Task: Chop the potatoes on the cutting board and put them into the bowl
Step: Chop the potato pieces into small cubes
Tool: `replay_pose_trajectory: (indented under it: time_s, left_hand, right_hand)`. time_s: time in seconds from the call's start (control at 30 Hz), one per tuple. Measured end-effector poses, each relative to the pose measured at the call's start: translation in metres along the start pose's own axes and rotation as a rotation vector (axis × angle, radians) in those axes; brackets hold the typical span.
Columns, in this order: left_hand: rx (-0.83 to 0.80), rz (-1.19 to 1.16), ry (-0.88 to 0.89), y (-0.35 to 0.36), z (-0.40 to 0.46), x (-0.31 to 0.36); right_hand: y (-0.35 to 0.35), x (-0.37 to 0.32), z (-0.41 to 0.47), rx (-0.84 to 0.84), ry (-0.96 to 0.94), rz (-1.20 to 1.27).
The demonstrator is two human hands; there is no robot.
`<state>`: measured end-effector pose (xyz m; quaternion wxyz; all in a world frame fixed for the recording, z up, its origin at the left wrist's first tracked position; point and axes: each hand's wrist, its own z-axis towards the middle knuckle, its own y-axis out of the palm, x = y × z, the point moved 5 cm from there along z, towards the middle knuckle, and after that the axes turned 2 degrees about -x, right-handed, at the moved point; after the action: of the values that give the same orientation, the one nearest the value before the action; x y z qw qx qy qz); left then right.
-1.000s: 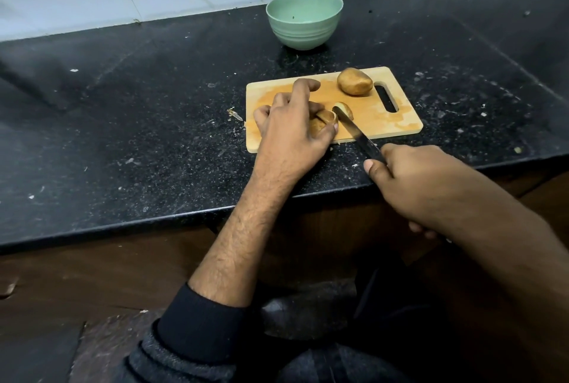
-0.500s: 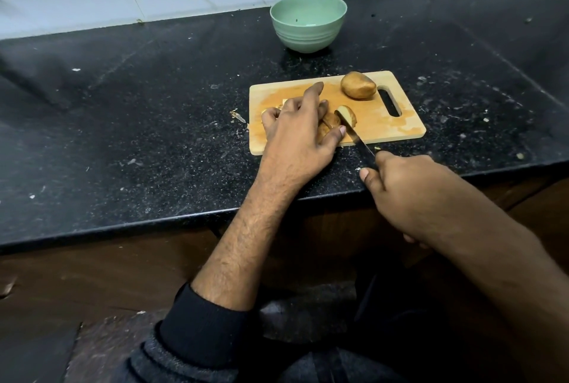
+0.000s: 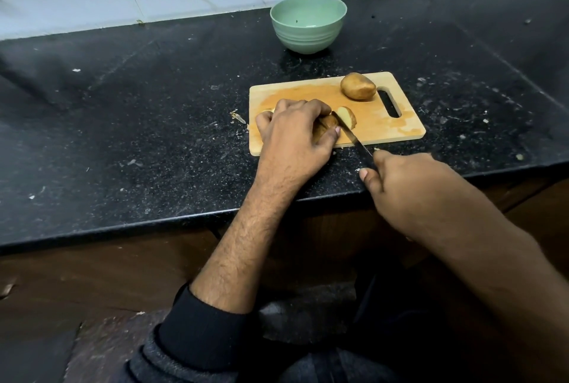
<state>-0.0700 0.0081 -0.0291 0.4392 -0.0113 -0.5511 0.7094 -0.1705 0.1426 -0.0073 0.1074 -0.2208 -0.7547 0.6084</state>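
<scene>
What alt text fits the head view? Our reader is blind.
A left hand steadies a brown potato on a wooden cutting board while the right hand slices it with a knife. Behind sits a green bowl.

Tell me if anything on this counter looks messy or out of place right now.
Pale scraps and flecks are scattered over the black countertop around the cutting board, with one larger peel scrap just off the board's left edge. The green bowl stands upright. Nothing looks spilled or broken.

Black cuff (image 3: 200, 338) over a dark grey ribbed sleeve (image 3: 160, 365) on 1 arm
</scene>
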Motion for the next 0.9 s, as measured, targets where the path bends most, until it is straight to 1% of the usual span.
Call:
replay_pose_trajectory:
  time_s: [0.13,0.27,0.37,0.57,0.67,0.73,0.8,0.83,0.9]
  left_hand:
    - [0.014,-0.003,-0.009,-0.003,-0.001,0.001]
    - [0.018,0.007,-0.024,-0.004,-0.001,0.0]
    - [0.023,-0.01,-0.041,-0.006,-0.001,0.001]
    - [0.026,-0.011,-0.059,-0.008,-0.002,0.002]
    - [0.03,-0.024,-0.061,-0.008,-0.003,0.001]
    - [0.032,-0.029,-0.064,-0.008,-0.003,0.001]
    - [0.032,-0.033,-0.066,-0.008,-0.002,0.001]
    - [0.035,-0.033,-0.066,-0.007,-0.002,0.001]
    - [0.042,-0.028,-0.061,-0.007,-0.002,0.001]
  right_hand:
    - [-0.005,0.001,-0.006,0.071,0.014,-0.118]
    - [-0.012,0.002,-0.008,0.159,-0.038,-0.231]
    - [-0.012,0.001,-0.008,0.204,-0.109,-0.23]
    - [-0.014,0.0,-0.011,0.278,-0.155,-0.256]
    - [-0.011,0.001,-0.004,0.218,-0.152,-0.269]
    - [-0.012,0.002,-0.003,0.21,-0.131,-0.284]
    - [-0.017,0.006,-0.004,0.215,-0.061,-0.196]
    - [-0.019,0.007,-0.005,0.182,-0.025,-0.098]
    - [-0.023,0.005,-0.005,0.104,-0.016,0.085]
